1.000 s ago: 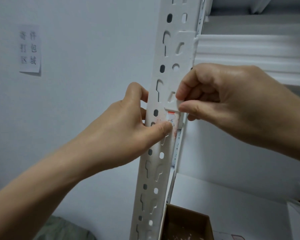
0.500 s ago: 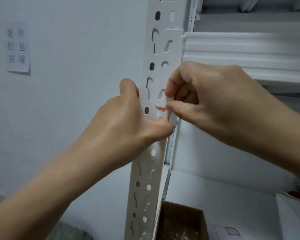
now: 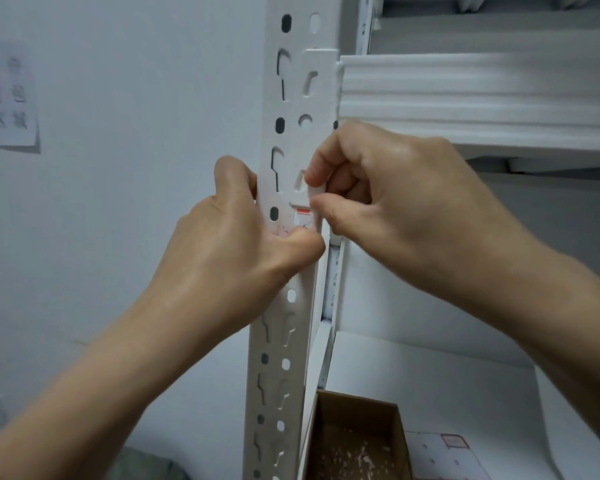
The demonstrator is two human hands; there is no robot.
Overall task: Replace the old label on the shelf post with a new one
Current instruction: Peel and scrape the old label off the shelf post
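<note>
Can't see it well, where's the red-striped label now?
Head view, centre: the red-striped label sits on the shelf post, its lower end under the thumb of the left hand and its upper end pinched by the right hand.

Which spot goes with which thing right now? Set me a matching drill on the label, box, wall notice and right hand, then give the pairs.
Things:
1 label
2 cardboard box
3 paper notice
4 right hand

Places:
a on the wall, far left
b on the shelf post, at the left hand thumb
c at the bottom edge, right of the post
d pinching a white strip just above the label

Pairs: 1-b, 2-c, 3-a, 4-d
</note>
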